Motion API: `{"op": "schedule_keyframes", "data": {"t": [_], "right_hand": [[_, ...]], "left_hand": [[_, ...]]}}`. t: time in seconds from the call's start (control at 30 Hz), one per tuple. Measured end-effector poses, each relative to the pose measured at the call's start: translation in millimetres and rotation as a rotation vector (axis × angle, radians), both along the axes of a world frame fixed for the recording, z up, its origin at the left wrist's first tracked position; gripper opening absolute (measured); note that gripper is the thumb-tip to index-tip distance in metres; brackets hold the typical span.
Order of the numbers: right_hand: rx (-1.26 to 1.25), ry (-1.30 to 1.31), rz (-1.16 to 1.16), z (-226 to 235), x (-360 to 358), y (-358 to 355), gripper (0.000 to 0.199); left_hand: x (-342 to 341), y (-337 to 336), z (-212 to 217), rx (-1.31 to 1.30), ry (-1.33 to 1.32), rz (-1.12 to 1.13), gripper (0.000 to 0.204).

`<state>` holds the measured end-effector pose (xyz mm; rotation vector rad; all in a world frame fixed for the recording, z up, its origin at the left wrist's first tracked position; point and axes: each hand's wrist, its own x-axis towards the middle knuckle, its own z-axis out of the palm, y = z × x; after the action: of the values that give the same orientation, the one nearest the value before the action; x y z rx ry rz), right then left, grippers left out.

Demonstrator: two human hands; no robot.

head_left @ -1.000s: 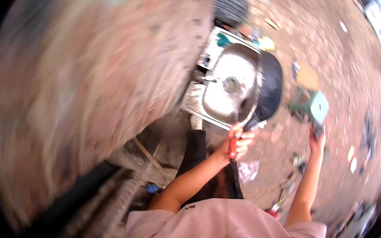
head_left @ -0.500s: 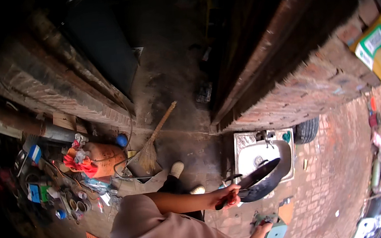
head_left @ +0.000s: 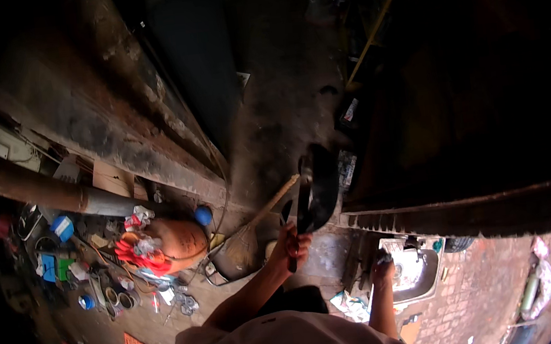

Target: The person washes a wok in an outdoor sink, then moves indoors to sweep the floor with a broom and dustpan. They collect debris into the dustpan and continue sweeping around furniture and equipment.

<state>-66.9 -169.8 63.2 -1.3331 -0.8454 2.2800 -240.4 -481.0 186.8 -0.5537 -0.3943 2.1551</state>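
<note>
My left hand (head_left: 293,248) is closed around the handle of a black frying pan (head_left: 321,191). The pan is tipped up on its edge ahead of me, over the doorway floor. A small, dark, flat piece (head_left: 286,212) juts up beside the handle; what it is I cannot make out. My right hand (head_left: 383,269) is out to the right, in front of the left rim of a metal sink (head_left: 432,273). Its fingers look dark and blurred, so whether they hold anything is unclear. A tap (head_left: 412,243) stands at the sink's far edge.
A straw broom (head_left: 269,206) leans in a dustpan (head_left: 233,277). Left of it stand an orange-brown container (head_left: 185,242) with red gloves (head_left: 139,250) and scattered clutter. A brick wall base and pipe (head_left: 41,183) run along the left. A tyre (head_left: 460,244) sits behind the sink.
My view has turned and moved forward. The pan has swung from over the sink, up and left, with my left hand. My right hand has moved from beside a green box to the sink.
</note>
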Motion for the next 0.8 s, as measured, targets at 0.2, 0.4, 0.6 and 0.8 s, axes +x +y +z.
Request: {"op": "schedule_keyframes", "data": {"t": [0.2, 0.4, 0.6, 0.8], "right_hand": [[0.126, -0.07, 0.027, 50.3, -162.1, 13.5, 0.02], [0.249, 0.024, 0.099, 73.7, -316.4, 67.7, 0.015], [0.266, 0.151, 0.089, -9.1, -458.6, 209.0, 0.032], [0.502, -0.16, 0.374, 56.6, -631.5, 215.0, 0.036]], "left_hand": [[-157.0, 9.5, 40.6, 0.222, 0.107, 0.319, 0.026], [-329.8, 45.6, 81.0, 0.328, 0.26, 0.409, 0.026], [-485.7, 123.7, 120.5, 0.346, 0.272, 0.433, 0.026], [-667.6, 204.4, 101.0, -0.592, 0.404, 0.256, 0.03]]}}
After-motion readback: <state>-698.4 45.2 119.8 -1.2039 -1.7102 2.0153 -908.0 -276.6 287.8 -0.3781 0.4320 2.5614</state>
